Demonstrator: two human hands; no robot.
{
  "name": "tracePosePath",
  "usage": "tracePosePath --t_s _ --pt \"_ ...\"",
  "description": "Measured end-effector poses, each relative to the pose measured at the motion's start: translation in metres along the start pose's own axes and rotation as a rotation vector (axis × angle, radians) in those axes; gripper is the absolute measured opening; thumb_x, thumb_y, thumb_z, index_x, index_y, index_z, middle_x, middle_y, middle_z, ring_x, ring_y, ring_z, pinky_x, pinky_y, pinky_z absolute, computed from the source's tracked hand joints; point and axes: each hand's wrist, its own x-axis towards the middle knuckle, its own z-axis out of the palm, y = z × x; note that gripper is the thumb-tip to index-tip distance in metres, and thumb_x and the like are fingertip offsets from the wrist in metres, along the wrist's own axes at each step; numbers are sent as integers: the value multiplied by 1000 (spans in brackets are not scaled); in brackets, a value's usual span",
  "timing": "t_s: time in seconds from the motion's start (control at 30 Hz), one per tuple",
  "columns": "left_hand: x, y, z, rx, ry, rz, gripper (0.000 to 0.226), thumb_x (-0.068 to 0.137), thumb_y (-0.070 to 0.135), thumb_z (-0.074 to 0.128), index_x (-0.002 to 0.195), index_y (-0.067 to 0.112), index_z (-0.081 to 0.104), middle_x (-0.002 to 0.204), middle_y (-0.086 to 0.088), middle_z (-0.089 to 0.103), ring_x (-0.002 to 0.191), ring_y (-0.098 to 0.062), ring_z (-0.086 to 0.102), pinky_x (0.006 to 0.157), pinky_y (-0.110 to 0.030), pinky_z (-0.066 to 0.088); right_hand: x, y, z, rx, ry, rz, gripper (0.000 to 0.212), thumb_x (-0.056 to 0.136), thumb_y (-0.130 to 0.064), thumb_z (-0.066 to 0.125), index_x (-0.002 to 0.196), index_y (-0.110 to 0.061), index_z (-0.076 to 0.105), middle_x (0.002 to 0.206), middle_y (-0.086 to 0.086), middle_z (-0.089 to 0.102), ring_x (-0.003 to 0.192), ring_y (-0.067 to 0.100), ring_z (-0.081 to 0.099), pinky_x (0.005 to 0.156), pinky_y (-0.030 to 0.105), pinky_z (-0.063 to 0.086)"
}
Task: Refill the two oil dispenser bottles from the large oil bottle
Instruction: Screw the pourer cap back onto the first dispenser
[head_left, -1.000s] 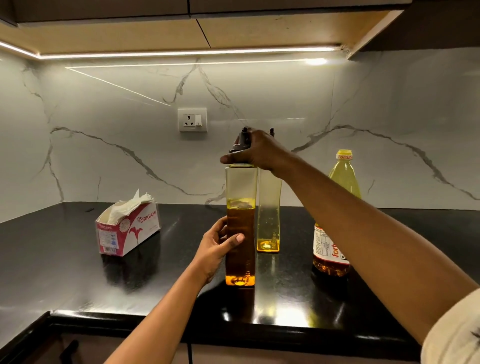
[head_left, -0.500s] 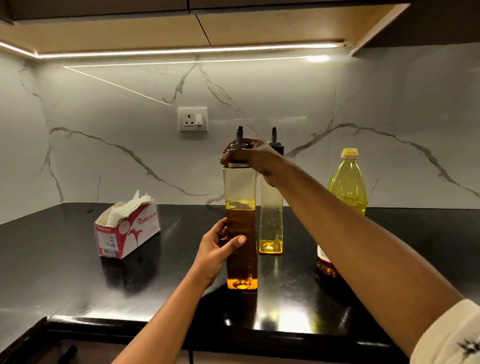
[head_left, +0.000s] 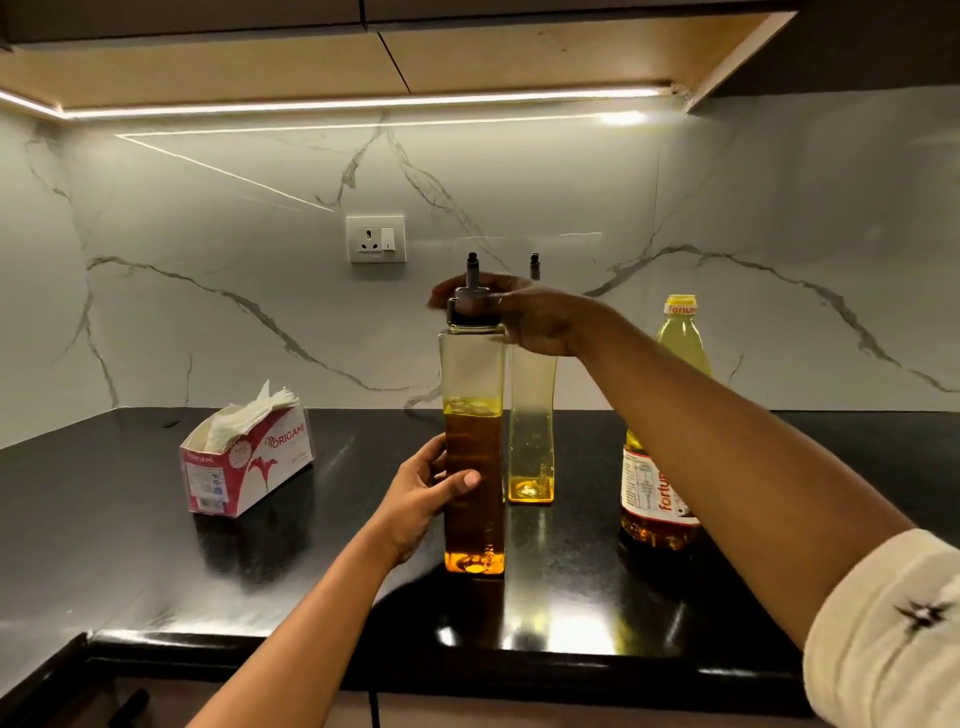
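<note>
Fingers of the right hand curled round the cap of the near dispenser; the left hand gripped its body, upright on the table. A jerky twist could have knocked the far dispenser just behind, or slopped oil.

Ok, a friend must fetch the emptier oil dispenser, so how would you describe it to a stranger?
On the black countertop, below the wall socket, stand two tall square dispensers. Take the rear dispenser, just right of the front dispenser that the left hand and right hand grip. It holds only a thin amber layer at its bottom; its neighbour is over half full.
</note>
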Motion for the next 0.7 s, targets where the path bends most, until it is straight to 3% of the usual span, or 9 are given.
tracePosePath --t_s 0.07,0.17,0.27,0.37,0.53,0.63,0.7 --pt "0 0 0 12 3 10 91 45 49 92 123 19 57 113 -7 70 106 -25 67 81 -30 56 3 5 7 37 -22 -26 22 84 -9 64 105 -13 60 109 8 65 111 23 60 94 31 48" --pt "-1 -2 0 42 36 59 86 47 50 91 121 20 58 111 -7 71 103 -24 68 79 -29 56 9 10 17 38 93 -76 24 75 -11 74 96 -14 63 104 11 65 112 30 60 99 38 47" --pt "-1 -4 1 65 73 102 83 48 54 90 118 22 59 108 -5 72 101 -23 68 77 -28 56 10 10 20 -16 181 -94 19 77 -10 73 92 -17 64 95 3 66 99 19 64 91 29 51" --pt "0 -7 1 89 90 119 84 49 54 89 120 21 59 108 -5 72 102 -24 68 77 -29 56 7 10 22 -18 234 -91 21 78 -12 74 96 -15 63 92 -1 65 92 12 61 83 22 50" --pt "-1 -5 2 95 88 109 83 49 53 89 120 22 59 108 -5 72 102 -24 68 76 -28 56 -1 5 31 -45 341 -74 35 79 -16 73 111 -7 62 100 3 63 88 9 57 62 9 35" --pt "-3 -3 3 77 68 69 84 48 52 90 121 22 58 110 -5 71 104 -23 68 78 -27 56 -7 2 36 -85 359 -57 41 80 -22 73 116 -8 58 106 3 59 98 14 53 66 12 35" --pt "-5 -2 5 51 63 29 86 46 52 91 121 24 58 112 -6 70 106 -24 67 81 -30 56 -14 5 38 -142 339 -26 53 83 -33 69 128 -13 49 119 5 54 111 18 47 79 18 38"
